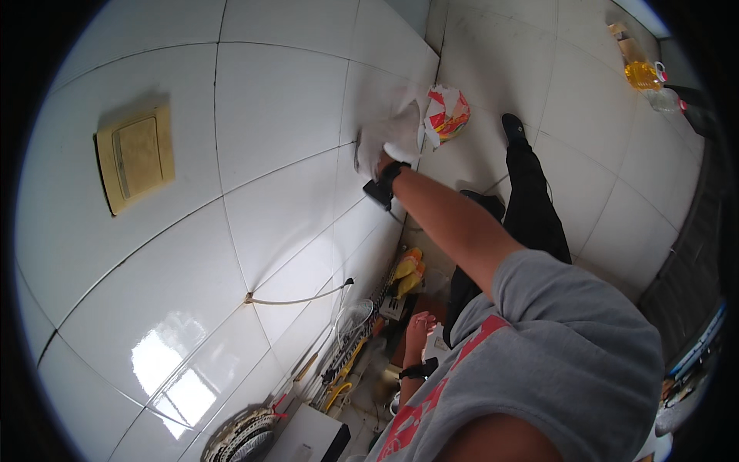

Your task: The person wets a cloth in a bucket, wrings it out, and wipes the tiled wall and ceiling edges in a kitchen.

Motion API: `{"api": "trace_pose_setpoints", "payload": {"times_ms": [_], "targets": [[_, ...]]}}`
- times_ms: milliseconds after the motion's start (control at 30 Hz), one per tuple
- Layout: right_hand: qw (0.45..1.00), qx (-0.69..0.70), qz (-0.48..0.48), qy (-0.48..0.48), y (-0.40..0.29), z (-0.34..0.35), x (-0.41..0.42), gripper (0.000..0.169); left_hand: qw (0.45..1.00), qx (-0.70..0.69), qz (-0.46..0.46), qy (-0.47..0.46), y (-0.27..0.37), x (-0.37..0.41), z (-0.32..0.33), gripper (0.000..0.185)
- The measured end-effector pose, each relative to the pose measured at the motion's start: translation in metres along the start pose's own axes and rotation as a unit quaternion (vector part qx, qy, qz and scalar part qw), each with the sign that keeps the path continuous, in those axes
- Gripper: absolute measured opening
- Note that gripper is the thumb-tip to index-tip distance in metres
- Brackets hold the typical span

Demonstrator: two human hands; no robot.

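My right hand (388, 163) reaches out to the white tiled wall (277, 110), low down near the floor. It is wrapped in or closed on a white cloth (398, 130), which is blurred and hides most of the fingers. A black strap with a small dark box (378, 193) is on that wrist. Just beside the cloth, a crumpled red and white plastic bag (447, 115) rests on the floor. My left hand (420, 328) hangs low in front of my body, its fingers loosely bent and apart, with nothing seen in it. Its wrist also bears a black strap.
A beige wall switch (138, 157) is on the tiles, and a white cable (300, 300) sticks out lower down. Against the wall are yellow packets (409, 271), a white box (306, 434) and stacked baskets (245, 436). An oil bottle (641, 75) stands across the tiled floor (589, 144).
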State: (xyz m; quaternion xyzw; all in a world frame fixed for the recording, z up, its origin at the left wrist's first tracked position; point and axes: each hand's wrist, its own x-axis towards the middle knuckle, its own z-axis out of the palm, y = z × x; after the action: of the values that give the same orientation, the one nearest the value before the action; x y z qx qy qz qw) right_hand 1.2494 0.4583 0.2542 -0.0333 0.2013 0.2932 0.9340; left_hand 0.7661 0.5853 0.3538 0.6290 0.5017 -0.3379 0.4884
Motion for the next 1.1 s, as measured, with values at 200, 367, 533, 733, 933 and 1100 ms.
{"api": "trace_pose_setpoints", "payload": {"times_ms": [200,367,533,733,933,1100], "targets": [[0.988,-0.068,0.012,-0.141,-0.029,0.022,-0.041,0.049,1.0,-0.005,-0.021,-0.014,-0.004,-0.018,0.042,0.032],[0.947,-0.255,-0.012,-0.194,-0.098,0.031,-0.08,0.044,0.987,0.153,0.026,-0.051,0.005,-0.029,0.084,0.034],[0.869,-0.46,-0.103,-0.151,-0.132,0.02,-0.073,0.04,0.996,-0.058,-0.063,-0.012,0.001,-0.013,0.113,0.031],[0.956,-0.226,-0.025,-0.185,-0.068,0.043,-0.04,0.035,0.99,-0.138,-0.038,-0.014,0.002,-0.017,0.13,0.028],[0.951,-0.181,0.053,-0.244,-0.064,0.044,-0.052,0.032,1.0,0.008,0.028,0.011,-0.032,-0.035,0.131,0.028],[0.629,-0.675,-0.349,-0.164,-0.116,0.051,-0.088,0.028,0.971,-0.218,-0.085,-0.055,-0.147,0.023,0.089,0.028]]}}
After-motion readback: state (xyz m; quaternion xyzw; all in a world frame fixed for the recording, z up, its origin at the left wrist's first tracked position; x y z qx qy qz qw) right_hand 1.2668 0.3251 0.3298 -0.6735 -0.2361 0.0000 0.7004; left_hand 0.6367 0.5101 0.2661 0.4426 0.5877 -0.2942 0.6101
